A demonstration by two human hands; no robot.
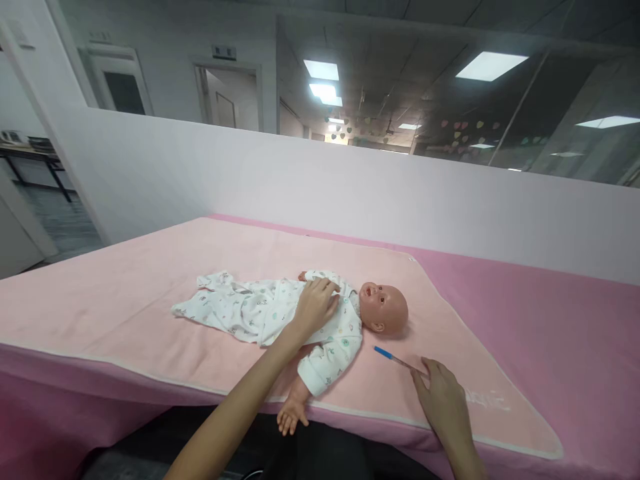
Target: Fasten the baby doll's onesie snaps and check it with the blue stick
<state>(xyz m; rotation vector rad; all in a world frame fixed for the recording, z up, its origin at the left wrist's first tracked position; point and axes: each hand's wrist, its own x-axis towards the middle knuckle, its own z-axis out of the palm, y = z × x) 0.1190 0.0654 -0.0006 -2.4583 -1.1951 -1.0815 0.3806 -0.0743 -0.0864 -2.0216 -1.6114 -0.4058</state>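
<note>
A baby doll [385,307] in a white patterned sleepsuit [250,308] lies on its back on a light pink blanket [150,300], head to the right. My left hand [315,305] rests flat on the doll's chest, fingers spread. My right hand [443,393] lies near the table's front edge, right of the doll, fingers closed on the end of a thin stick with a blue tip [393,357] that points toward the doll's head. The doll's near arm hangs over the table edge.
The blanket covers a table with a darker pink cover [550,320]. A low white partition wall [350,187] runs behind it, with glass above. A doorway [233,97] shows at the back left.
</note>
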